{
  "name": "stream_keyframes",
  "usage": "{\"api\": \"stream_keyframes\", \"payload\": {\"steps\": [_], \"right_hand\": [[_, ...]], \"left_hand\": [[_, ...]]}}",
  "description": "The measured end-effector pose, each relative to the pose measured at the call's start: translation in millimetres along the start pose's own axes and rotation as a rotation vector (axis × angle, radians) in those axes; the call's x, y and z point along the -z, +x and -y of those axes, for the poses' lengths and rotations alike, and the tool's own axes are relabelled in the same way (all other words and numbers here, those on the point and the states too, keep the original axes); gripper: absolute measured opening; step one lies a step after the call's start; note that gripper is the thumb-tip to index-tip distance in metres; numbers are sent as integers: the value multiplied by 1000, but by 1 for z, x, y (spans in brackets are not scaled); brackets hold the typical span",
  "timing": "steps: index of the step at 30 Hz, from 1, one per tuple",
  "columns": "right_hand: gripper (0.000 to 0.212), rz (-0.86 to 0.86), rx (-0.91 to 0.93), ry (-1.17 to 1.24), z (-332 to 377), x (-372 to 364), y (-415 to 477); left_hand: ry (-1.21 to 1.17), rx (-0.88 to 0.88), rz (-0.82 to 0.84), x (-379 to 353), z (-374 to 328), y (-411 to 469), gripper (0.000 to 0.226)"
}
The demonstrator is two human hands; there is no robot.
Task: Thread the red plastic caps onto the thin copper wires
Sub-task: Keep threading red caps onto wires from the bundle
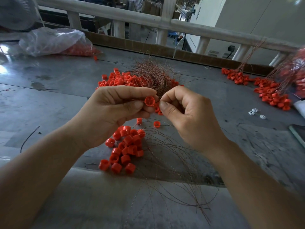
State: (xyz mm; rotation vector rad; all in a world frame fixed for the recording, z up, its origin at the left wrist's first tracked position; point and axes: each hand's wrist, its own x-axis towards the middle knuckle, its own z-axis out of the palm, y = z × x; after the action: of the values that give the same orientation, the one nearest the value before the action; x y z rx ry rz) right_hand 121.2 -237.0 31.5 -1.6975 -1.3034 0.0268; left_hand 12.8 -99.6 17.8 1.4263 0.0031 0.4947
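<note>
My left hand (115,109) pinches a red plastic cap (149,101) between thumb and fingers, its cross-shaped opening facing me. My right hand (186,114) pinches a thin copper wire right beside that cap, thumb against forefinger. A bundle of copper wires (153,75) fans out behind both hands. Below the hands lies a heap of red caps (125,146) with wires (173,162) running from them toward me. A pile of loose red caps (118,79) lies behind the hands on the grey table (57,90).
A clear plastic bag of red caps (54,41) lies at the back left. More wired caps (267,90) are heaped at the right. Small white pieces (254,112) lie at the right, beside a dark flat object (298,133). A pale railing (148,20) runs behind the table.
</note>
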Motion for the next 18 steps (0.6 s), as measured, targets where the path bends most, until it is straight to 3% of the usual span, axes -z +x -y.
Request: {"api": "stream_keyframes", "payload": {"steps": [18], "right_hand": [[16, 18, -34, -4, 2, 0, -1]], "left_hand": [[-21, -5, 12, 0, 0, -1, 29]]}}
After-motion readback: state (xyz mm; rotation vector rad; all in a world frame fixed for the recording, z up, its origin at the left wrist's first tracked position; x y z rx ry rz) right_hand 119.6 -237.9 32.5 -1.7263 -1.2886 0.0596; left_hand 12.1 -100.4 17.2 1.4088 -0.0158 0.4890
